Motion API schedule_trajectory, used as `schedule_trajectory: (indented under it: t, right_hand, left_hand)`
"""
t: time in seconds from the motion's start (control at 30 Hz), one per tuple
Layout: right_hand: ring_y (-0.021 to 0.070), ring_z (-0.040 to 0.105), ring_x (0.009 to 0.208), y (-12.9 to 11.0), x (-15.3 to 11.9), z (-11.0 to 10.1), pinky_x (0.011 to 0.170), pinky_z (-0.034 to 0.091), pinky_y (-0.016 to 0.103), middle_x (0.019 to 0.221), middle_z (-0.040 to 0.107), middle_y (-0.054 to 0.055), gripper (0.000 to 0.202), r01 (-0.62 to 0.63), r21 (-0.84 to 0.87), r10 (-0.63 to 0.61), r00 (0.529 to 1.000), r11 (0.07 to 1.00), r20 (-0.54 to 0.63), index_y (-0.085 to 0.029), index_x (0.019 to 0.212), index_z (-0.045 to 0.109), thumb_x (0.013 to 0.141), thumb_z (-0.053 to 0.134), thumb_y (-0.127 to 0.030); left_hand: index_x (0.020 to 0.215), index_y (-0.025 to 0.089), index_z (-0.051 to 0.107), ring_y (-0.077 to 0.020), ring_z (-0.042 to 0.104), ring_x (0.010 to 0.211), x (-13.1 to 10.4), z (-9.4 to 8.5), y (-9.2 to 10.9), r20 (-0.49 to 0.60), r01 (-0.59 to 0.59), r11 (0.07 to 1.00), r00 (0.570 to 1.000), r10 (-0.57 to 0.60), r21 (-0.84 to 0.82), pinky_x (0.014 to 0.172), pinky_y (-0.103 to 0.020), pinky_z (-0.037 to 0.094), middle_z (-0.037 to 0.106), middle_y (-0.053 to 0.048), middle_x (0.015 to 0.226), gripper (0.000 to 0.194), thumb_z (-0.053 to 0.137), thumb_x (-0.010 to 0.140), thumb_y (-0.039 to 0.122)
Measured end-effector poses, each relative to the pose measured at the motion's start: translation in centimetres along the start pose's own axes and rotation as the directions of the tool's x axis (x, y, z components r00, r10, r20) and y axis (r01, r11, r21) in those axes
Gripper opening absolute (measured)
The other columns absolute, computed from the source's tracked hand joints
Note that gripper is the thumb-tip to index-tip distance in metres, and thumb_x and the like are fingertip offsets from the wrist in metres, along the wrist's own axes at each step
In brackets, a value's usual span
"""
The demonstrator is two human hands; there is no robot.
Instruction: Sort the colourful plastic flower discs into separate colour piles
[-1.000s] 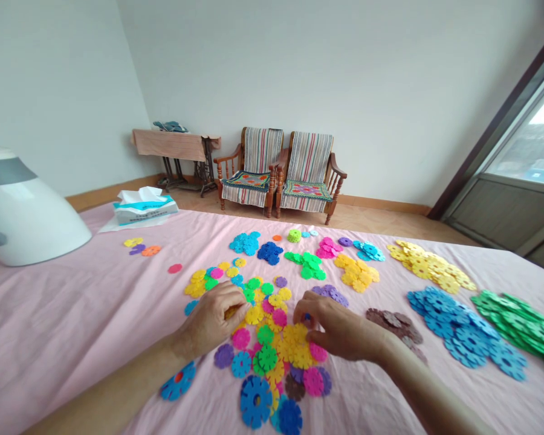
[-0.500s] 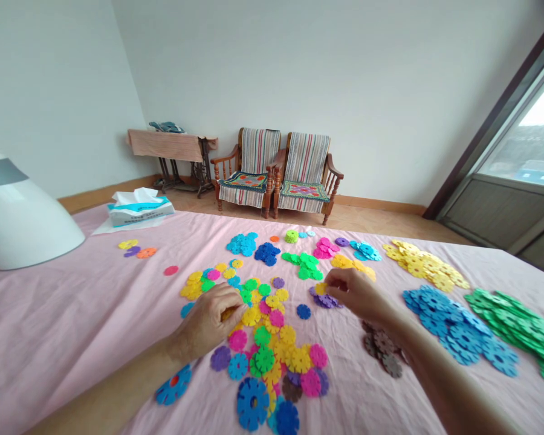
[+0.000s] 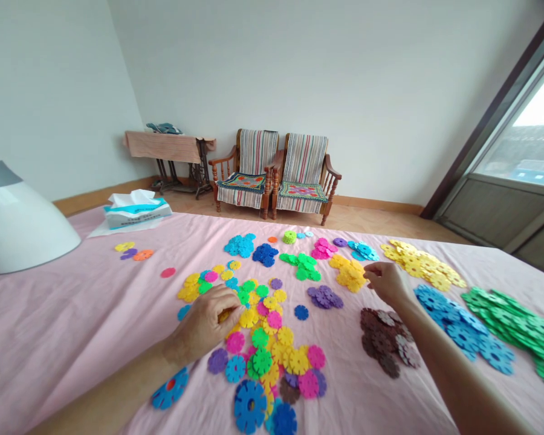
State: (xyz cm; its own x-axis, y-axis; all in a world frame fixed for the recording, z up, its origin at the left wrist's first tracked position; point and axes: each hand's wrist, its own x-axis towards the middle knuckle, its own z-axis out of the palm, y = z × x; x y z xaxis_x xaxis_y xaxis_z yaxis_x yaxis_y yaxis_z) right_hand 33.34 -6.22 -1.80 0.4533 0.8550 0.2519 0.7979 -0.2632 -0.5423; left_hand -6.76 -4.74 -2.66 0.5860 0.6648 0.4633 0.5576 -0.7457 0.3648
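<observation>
My left hand [image 3: 211, 317] is curled over yellow discs at the left of a mixed heap of notched plastic discs [image 3: 283, 347]. Yellow shows under its fingers. My right hand [image 3: 387, 281] has its fingers pressed together at the right edge of a yellow-orange pile [image 3: 349, 273]; whether anything is between the fingertips is too small to tell. Nearest to it besides are a purple pile [image 3: 325, 296], a brown pile [image 3: 383, 338] and a large yellow pile [image 3: 424, 264]. A single dark blue disc [image 3: 301, 312] lies between the heap and the purple pile.
On the pink cloth [image 3: 95, 326] are blue [image 3: 462, 329] and green piles [image 3: 512, 323] at right, and smaller sorted piles at the back. A tissue box [image 3: 138, 212] and a white appliance [image 3: 22, 223] stand at left. Two chairs [image 3: 258, 175] are beyond.
My right hand has moved right and away from the purple pile to the yellow-orange one. The yellow disc it held is no longer visible in its fingers. My left hand has stayed in place.
</observation>
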Motion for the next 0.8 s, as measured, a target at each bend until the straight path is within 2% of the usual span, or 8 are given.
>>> schedule_trajectory:
  t: [0.13, 0.23, 0.3, 0.37, 0.43, 0.53, 0.7, 0.8]
  right_hand:
    - [0.0187, 0.066, 0.060, -1.7, -0.2, -0.6, 0.060, 0.046, 0.029, 0.075, 0.071, 0.008, 0.023, 0.020, 0.026, -0.020, 1.000, 0.999, 0.006, -0.014, 0.086, 0.068, 0.074, 0.052, -0.025]
    - [0.0149, 0.063, 0.055, -4.2, -1.5, -0.9, 0.054, 0.046, 0.025, 0.073, 0.069, 0.006, 0.022, 0.099, 0.174, -0.127, 0.980, 0.980, 0.156, -0.015, 0.081, 0.066, 0.077, 0.049, -0.028]
    - [0.0133, 0.060, 0.054, -6.5, -3.0, -1.0, 0.051, 0.045, 0.023, 0.068, 0.067, 0.004, 0.019, 0.165, 0.281, -0.255, 0.912, 0.946, 0.323, -0.016, 0.076, 0.063, 0.077, 0.049, -0.028]
    - [0.0120, 0.058, 0.055, -8.8, -4.7, -1.3, 0.051, 0.042, 0.021, 0.063, 0.063, 0.001, 0.016, 0.255, 0.304, -0.376, 0.805, 0.918, 0.459, -0.017, 0.074, 0.063, 0.077, 0.050, -0.026]
    - [0.0112, 0.056, 0.058, -10.8, -6.6, -1.8, 0.052, 0.039, 0.020, 0.064, 0.062, 0.000, 0.012, 0.355, 0.298, -0.463, 0.706, 0.886, 0.536, -0.017, 0.075, 0.064, 0.076, 0.052, -0.023]
    - [0.0119, 0.056, 0.067, -13.0, -8.9, -2.3, 0.058, 0.040, 0.021, 0.075, 0.063, 0.001, 0.011, 0.447, 0.270, -0.510, 0.600, 0.853, 0.616, -0.018, 0.080, 0.064, 0.071, 0.058, -0.018]
    - [0.0166, 0.056, 0.085, -14.1, -11.3, -1.8, 0.072, 0.041, 0.026, 0.096, 0.062, 0.005, 0.029, 0.544, 0.231, -0.522, 0.472, 0.807, 0.710, -0.018, 0.093, 0.061, 0.065, 0.061, -0.014]
    - [0.0181, 0.055, 0.087, -13.9, -11.7, -1.2, 0.075, 0.039, 0.028, 0.098, 0.060, 0.006, 0.030, 0.574, 0.206, -0.521, 0.461, 0.793, 0.719, -0.018, 0.094, 0.059, 0.065, 0.060, -0.013]
  left_hand:
    - [0.064, 0.016, 0.057, -0.0132, 0.051, 0.065, 0.0, -0.1, 0.2, -0.027, -0.019, 1.000, 0.999, 0.019, -0.006, 0.064, -0.026, 0.041, 0.056, -0.002, 0.064, 0.025, 0.047, 0.087, 0.019]
    - [0.063, 0.016, 0.055, -0.0128, 0.051, 0.064, 0.1, -0.2, 0.2, -0.007, -0.008, 1.000, 1.000, 0.008, -0.004, 0.062, -0.025, 0.041, 0.055, -0.001, 0.063, 0.026, 0.045, 0.087, 0.018]
    - [0.063, 0.016, 0.055, -0.0128, 0.051, 0.064, 0.1, -0.2, 0.3, 0.017, 0.005, 1.000, 1.000, -0.005, -0.001, 0.063, -0.025, 0.041, 0.055, -0.002, 0.063, 0.027, 0.045, 0.088, 0.018]
    - [0.064, 0.016, 0.055, -0.0129, 0.051, 0.064, 0.1, -0.3, 0.3, 0.029, 0.014, 1.000, 0.999, -0.014, 0.000, 0.063, -0.026, 0.041, 0.055, -0.002, 0.064, 0.026, 0.044, 0.088, 0.018]
    - [0.064, 0.016, 0.056, -0.0130, 0.051, 0.064, 0.1, -0.3, 0.4, 0.034, 0.019, 1.000, 0.999, -0.019, 0.000, 0.062, -0.026, 0.041, 0.055, -0.002, 0.064, 0.026, 0.045, 0.087, 0.018]
    - [0.064, 0.016, 0.056, -0.0130, 0.051, 0.064, 0.1, -0.4, 0.6, 0.037, 0.021, 1.000, 0.999, -0.021, 0.000, 0.062, -0.025, 0.041, 0.055, -0.002, 0.063, 0.026, 0.045, 0.087, 0.017]
    - [0.065, 0.016, 0.057, -0.0131, 0.052, 0.066, 0.1, -0.4, 0.6, 0.016, -0.003, 1.000, 1.000, 0.003, 0.009, 0.064, -0.025, 0.041, 0.056, -0.002, 0.064, 0.023, 0.046, 0.086, 0.015]
    - [0.066, 0.016, 0.057, -0.0131, 0.052, 0.066, 0.1, -0.4, 0.5, 0.015, -0.006, 1.000, 1.000, 0.006, 0.012, 0.064, -0.025, 0.041, 0.056, -0.002, 0.065, 0.023, 0.047, 0.086, 0.015]
